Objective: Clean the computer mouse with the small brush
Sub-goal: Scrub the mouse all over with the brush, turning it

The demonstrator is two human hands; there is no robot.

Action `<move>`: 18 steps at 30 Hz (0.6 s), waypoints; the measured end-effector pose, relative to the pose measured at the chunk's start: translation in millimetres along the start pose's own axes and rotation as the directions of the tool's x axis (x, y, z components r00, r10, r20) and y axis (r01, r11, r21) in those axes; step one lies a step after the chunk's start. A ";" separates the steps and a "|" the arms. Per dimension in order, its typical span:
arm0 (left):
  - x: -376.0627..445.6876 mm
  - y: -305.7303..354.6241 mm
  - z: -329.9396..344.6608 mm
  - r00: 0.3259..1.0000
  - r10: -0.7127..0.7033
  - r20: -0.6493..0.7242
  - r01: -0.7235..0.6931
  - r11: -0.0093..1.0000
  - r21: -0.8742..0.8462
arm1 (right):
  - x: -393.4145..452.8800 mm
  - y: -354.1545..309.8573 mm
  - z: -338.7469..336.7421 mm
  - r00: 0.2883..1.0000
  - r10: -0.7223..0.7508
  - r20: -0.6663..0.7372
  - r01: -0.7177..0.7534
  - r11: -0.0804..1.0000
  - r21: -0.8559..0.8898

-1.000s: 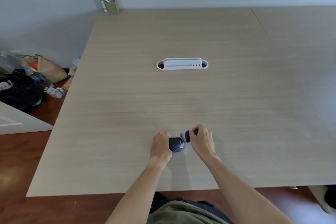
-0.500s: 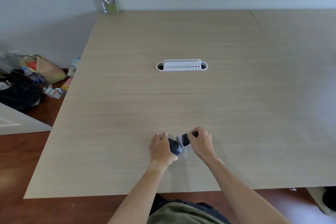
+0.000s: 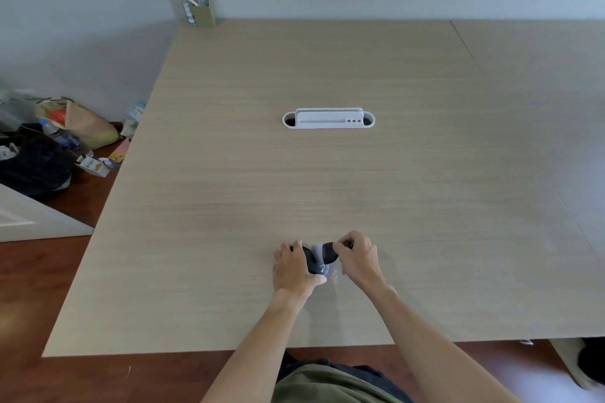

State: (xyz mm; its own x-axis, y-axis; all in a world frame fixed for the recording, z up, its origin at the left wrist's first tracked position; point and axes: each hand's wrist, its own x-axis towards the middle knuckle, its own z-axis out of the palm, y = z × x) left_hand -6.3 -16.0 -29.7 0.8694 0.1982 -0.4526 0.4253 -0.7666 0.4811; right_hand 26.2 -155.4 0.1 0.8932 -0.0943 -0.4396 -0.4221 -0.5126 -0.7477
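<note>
A dark computer mouse [image 3: 313, 263] rests on the wooden table [image 3: 327, 173] near its front edge. My left hand [image 3: 293, 267] grips the mouse from the left and covers much of it. My right hand [image 3: 358, 258] holds a small brush [image 3: 327, 252] with a dark handle and pale bristles. The bristles press on the mouse's top. A patch of clear film or wrapper [image 3: 334, 276] lies under the mouse, hard to make out.
A white cable grommet [image 3: 328, 119] sits in the table's middle. A small cardboard box [image 3: 201, 8] stands at the far left corner by the wall. Bags and bottles [image 3: 62, 134] lie on the floor to the left. A second table [image 3: 540, 82] adjoins on the right.
The brush head has slid left across the mouse's top, and my left hand has turned the mouse slightly. Both hands keep their hold.
</note>
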 end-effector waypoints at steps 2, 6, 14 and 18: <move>1.6 0.1 -2.1 1.000 0.016 0.024 -0.016 1.000 -0.005 | -1.3 1.4 2.9 0.998 0.031 0.054 -0.031 0.999 -0.007; 4.0 -0.6 -7.1 0.997 0.048 0.068 -0.049 0.998 0.025 | -2.7 4.5 3.2 0.995 0.041 -0.096 -0.062 0.972 -0.227; 4.5 -3.4 -10.1 0.989 0.091 0.120 -0.095 0.995 0.026 | -9.7 0.7 15.3 0.997 -0.049 0.053 0.051 0.998 -0.037; 4.5 -2.3 -14.5 0.981 0.116 0.153 -0.126 0.990 0.058 | -6.6 6.9 10.3 0.993 -0.038 -0.110 0.022 0.989 -0.147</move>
State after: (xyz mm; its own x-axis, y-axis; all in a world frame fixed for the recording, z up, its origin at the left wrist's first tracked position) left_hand 0.3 -4.5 -21.9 0.8639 0.0121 -0.5035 0.2968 -0.8199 0.4896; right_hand 15.8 -149.5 -7.2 0.9202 -0.1677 -0.3537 -0.3754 -0.6343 -0.6759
